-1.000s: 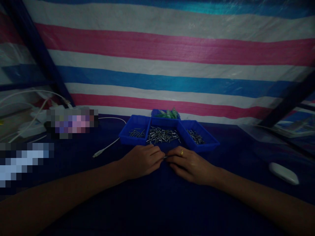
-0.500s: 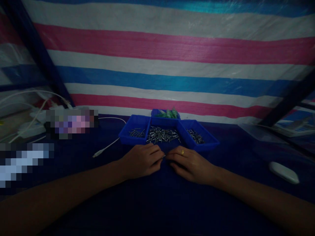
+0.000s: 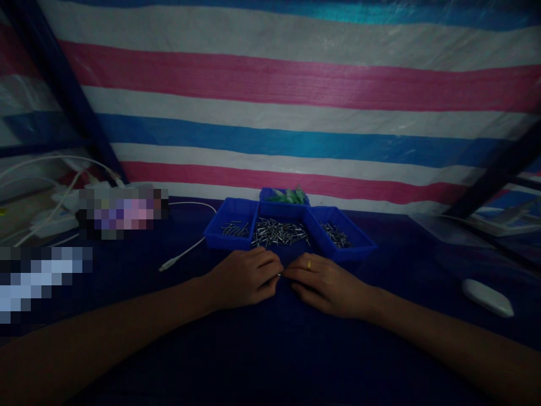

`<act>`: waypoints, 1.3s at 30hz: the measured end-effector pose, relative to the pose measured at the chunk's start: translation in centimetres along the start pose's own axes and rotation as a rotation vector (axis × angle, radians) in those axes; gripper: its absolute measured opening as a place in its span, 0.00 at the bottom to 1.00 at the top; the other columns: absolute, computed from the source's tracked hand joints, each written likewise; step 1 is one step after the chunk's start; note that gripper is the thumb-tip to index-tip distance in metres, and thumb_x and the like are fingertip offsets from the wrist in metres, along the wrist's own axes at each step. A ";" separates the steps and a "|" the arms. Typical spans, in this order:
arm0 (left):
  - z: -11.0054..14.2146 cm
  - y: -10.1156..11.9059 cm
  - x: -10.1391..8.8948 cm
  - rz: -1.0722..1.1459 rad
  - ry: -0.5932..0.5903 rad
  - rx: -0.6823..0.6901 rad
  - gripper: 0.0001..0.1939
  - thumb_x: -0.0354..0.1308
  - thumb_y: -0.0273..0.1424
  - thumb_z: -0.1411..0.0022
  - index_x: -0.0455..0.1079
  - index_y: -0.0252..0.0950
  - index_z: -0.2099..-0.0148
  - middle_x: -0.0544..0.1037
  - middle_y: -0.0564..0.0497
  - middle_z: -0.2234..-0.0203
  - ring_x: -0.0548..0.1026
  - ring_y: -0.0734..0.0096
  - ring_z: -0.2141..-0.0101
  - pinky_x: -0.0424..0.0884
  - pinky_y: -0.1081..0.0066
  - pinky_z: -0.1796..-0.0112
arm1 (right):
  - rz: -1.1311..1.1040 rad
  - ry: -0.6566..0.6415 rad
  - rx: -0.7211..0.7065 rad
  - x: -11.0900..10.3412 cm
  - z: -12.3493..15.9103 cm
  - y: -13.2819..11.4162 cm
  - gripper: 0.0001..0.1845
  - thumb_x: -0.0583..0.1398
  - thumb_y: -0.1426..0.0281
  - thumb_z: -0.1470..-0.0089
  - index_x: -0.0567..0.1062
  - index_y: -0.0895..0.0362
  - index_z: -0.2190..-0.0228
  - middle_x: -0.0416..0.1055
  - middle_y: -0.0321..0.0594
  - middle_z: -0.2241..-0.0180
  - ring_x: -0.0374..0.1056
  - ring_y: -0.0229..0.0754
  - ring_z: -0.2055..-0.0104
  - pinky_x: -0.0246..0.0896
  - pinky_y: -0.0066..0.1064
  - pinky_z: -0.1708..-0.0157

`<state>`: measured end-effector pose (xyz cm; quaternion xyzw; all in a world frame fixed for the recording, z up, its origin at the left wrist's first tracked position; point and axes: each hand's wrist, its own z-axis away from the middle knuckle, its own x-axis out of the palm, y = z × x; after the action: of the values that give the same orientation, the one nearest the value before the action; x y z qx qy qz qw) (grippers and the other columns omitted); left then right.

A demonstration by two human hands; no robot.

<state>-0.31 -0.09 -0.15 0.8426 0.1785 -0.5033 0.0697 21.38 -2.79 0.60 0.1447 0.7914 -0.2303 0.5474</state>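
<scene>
My left hand (image 3: pixel 247 277) and my right hand (image 3: pixel 325 283) rest on the dark blue tabletop, fingertips meeting in a pinch around a tiny metal piece (image 3: pixel 280 274) that is too small to name. The right hand wears a gold ring. Just beyond the hands lies a loose heap of small metal pins (image 3: pixel 279 232). A blue tray at the left (image 3: pixel 215 234) holds a few pins, a blue tray at the right (image 3: pixel 359 243) holds more, and a blue tray behind (image 3: pixel 266 206) holds green plastic parts (image 3: pixel 289 196).
A white cable (image 3: pixel 181 255) runs across the table to the left of the trays. A white computer mouse (image 3: pixel 487 298) lies at the right. More white cables and blurred items sit at the far left. A striped pink, white and blue tarp hangs behind.
Both hands stay together near the pin heap; the fingers have shifted slightly, and the right hand has edged a little towards the left.
</scene>
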 end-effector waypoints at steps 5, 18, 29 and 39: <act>0.1 0.1 0.0 0.047 -0.051 -0.037 0.06 0.47 0.26 0.43 0.63 0.33 0.63 0.72 0.49 0.67 0.70 0.71 0.65 0.67 0.73 0.67 | -0.002 0.009 0.036 0.0 0.0 -0.1 0.11 0.51 0.74 0.44 0.68 0.60 0.59 0.68 0.44 0.64 0.62 0.41 0.61 0.60 0.36 0.60; -0.2 0.1 -0.2 -0.048 -0.125 -0.040 0.09 0.44 0.30 0.36 0.64 0.34 0.63 0.70 0.52 0.74 0.67 0.72 0.72 0.62 0.74 0.71 | 0.063 0.000 0.169 0.3 0.3 -0.1 0.09 0.48 0.69 0.40 0.66 0.58 0.68 0.65 0.37 0.74 0.62 0.36 0.73 0.56 0.27 0.72; -0.3 0.2 -0.4 -0.039 -0.134 -0.082 0.07 0.47 0.30 0.40 0.64 0.34 0.68 0.69 0.53 0.76 0.67 0.72 0.73 0.61 0.73 0.74 | 0.046 -0.033 0.221 0.2 0.3 -0.3 0.05 0.49 0.72 0.43 0.64 0.58 0.68 0.65 0.37 0.74 0.62 0.36 0.73 0.55 0.27 0.72; -0.2 0.2 -0.4 -0.048 -0.157 -0.088 0.07 0.46 0.29 0.38 0.64 0.34 0.66 0.70 0.53 0.74 0.67 0.72 0.72 0.62 0.73 0.73 | 0.066 -0.029 0.222 0.2 0.2 -0.3 0.05 0.48 0.72 0.42 0.63 0.57 0.68 0.65 0.36 0.75 0.61 0.36 0.75 0.54 0.27 0.74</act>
<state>-0.26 -0.32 0.22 0.7922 0.2147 -0.5609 0.1082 21.35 -3.13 0.45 0.2271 0.7479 -0.3004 0.5467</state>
